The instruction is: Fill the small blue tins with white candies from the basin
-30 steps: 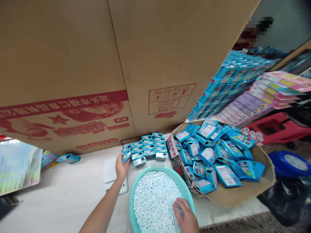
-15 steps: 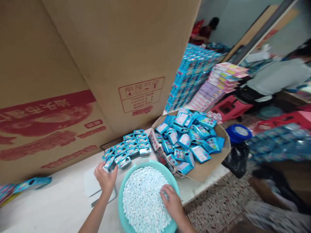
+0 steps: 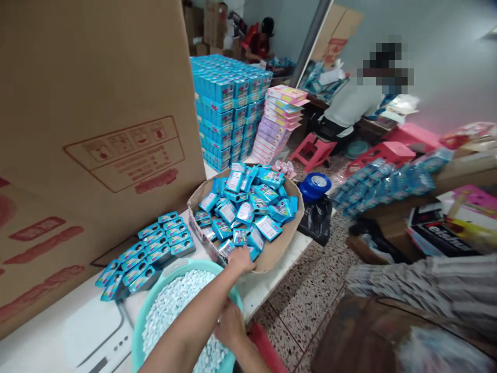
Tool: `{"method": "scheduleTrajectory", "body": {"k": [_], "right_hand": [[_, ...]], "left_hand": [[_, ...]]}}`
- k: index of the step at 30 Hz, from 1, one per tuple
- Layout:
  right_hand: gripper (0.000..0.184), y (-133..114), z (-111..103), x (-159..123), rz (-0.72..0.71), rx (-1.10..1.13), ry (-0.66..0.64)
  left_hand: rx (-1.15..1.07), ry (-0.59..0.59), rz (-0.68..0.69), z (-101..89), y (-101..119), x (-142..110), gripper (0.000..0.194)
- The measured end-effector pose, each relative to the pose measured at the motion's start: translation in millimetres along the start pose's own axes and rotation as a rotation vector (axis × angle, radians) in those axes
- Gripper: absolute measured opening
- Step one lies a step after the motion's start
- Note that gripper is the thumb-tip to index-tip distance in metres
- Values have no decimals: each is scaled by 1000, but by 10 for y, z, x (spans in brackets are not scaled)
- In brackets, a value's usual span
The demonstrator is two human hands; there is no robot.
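Observation:
My left hand (image 3: pixel 240 259) reaches across a teal basin (image 3: pixel 155 290) full of small pale tablets (image 3: pixel 171 305). It rests at the near edge of a cardboard tray (image 3: pixel 279 248) heaped with blue packets (image 3: pixel 248 207). Its fingers point down among the packets and are hidden behind the back of the hand. My right hand (image 3: pixel 229 326) sits under the left forearm at the basin's right rim, with its fingers curled into the tablets. Rows of small blue tins (image 3: pixel 155 248) lie left of the tray, beyond the basin.
A big brown carton (image 3: pixel 97 103) walls off the back left. A white flat device (image 3: pixel 93 331) lies left of the basin. Stacked blue boxes (image 3: pixel 225 103) and pink boxes (image 3: pixel 277 119) stand behind. A seated person (image 3: pixel 353 103), pink stools (image 3: pixel 312 147) and a black bag (image 3: pixel 316 223) are on the right.
My head turned right, so the scene slid left. My left hand left the rows of tins and crossed over the basin to the packet tray. The right hand stayed in the tablets.

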State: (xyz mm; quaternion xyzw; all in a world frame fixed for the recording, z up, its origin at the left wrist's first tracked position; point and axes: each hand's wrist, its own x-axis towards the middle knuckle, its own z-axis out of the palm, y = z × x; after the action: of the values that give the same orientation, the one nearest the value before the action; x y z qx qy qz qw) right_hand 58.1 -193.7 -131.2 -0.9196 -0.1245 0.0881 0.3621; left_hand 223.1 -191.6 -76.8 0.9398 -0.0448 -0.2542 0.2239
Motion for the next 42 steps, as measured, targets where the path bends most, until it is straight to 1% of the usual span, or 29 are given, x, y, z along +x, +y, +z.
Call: {"method": "scheduleTrajectory", "body": {"k": [2,4,6,8,10,11,13,14,15,17,19,22,24,27,28,30,32,34,37,39,42], "right_hand": [[28,20,-24,13,-7,7,0],[22,24,-68,27,-34,7,-3],[17,14,-122,35,-66,9,-7],[12,-1,-167,31,-84,12,-13],[8,-11,-193,14,-103,19,-15],[7,-13,-198,0,-117,26,-10],[7,-10,-199,-36,-147,45,0],[7,-4,-195,-57,-163,54,-4],[7,5,-188,-80,-180,58,-17],[8,38,-161,-125,-214,47,-56],[12,90,-113,-152,-258,26,-79],[21,184,-4,-107,-341,-31,-94],[27,233,86,-12,-394,-93,-119],[32,274,232,171,-478,-160,-189],[34,281,281,226,-493,-174,-214],[38,285,377,307,-496,-185,-248],[41,266,476,345,-470,-167,-255],[43,212,585,347,-443,-118,-256],[43,83,754,301,-407,-16,-280],[43,2,835,254,-367,50,-311],[44,-61,842,183,-305,116,-423]], "left_hand": [[27,-55,-50,83,10,126,64],[44,-62,-70,90,-12,165,71],[46,-27,-70,33,-30,113,72],[27,33,-53,-75,-37,-28,68],[-10,108,-15,-222,-49,-251,60],[-57,168,21,-303,-65,-392,55],[-220,320,100,-459,-129,-726,49],[-323,401,123,-522,-178,-917,49],[-422,483,123,-568,-236,-1121,51],[-539,625,41,-595,-366,-1550,53],[-554,749,-92,-530,-491,-1974,44],[-552,885,-249,-319,-629,-2518,31],[-596,923,-297,-161,-690,-2797,29],[-678,913,-353,32,-756,-3119,32],[-704,908,-392,81,-774,-3210,35],[-755,898,-519,164,-804,-3376,41],[-798,881,-666,237,-835,-3522,45],[-839,887,-768,318,-876,-3645,47],[-888,965,-834,457,-953,-3782,51],[-864,999,-869,543,-995,-3846,51],[-807,996,-892,611,-1017,-3910,43]]}}
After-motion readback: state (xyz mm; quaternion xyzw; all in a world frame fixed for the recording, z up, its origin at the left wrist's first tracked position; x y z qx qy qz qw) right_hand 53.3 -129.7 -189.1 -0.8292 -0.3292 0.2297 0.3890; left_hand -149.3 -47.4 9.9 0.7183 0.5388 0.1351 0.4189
